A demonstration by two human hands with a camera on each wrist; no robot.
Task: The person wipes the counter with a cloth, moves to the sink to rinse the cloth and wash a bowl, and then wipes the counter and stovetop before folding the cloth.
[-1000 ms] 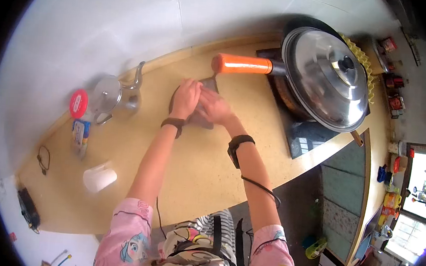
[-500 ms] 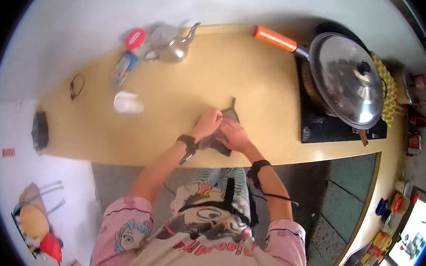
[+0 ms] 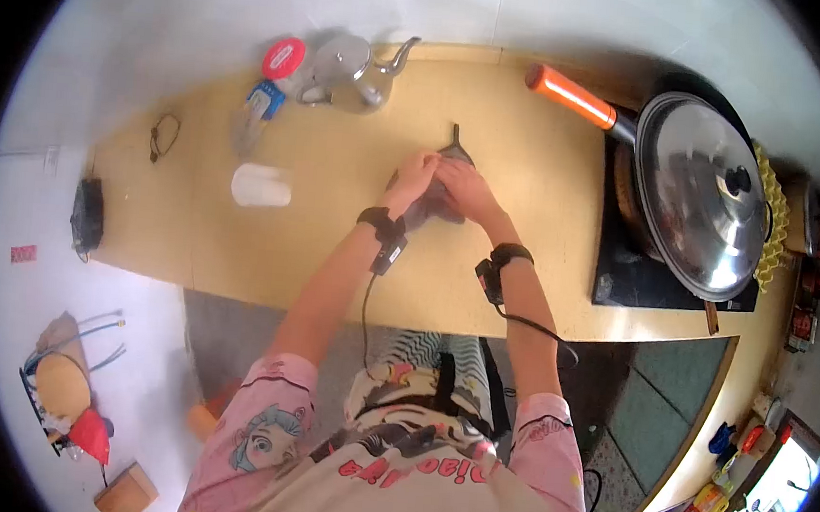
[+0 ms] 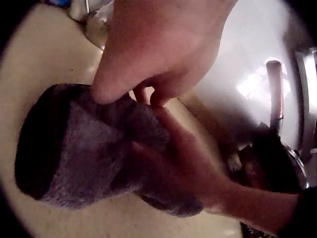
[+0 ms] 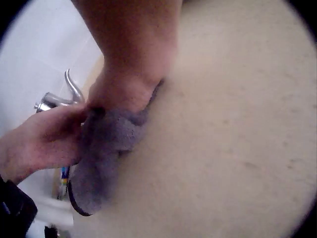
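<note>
A grey-purple plush cloth (image 3: 429,212) with dark edging lies bunched on the wooden-coloured counter (image 3: 361,138). My left hand (image 3: 415,182) grips its left side, thumb pressed into the fabric and fingers bent, as the left wrist view shows. From the other side my right hand (image 3: 469,192) holds a fold of the same cloth, its fingers meeting those of the left. A thin dark corner of the cloth sticks out beyond the hands in the head view. The left wrist view shows a broad dark-trimmed flap (image 4: 89,148) spreading out below the left hand.
At the back left stand a metal kettle (image 3: 356,81), a red-lidded jar (image 3: 284,58) and a blue-topped packet (image 3: 265,100), with a white cup (image 3: 261,187) in front. A lidded wok (image 3: 699,195) with an orange handle (image 3: 571,93) sits on a black cooktop (image 3: 617,280) at right.
Both hands drew the cloth toward the counter's front edge, then pushed it back away from that edge. They stay together on it throughout. The head view has shifted.
</note>
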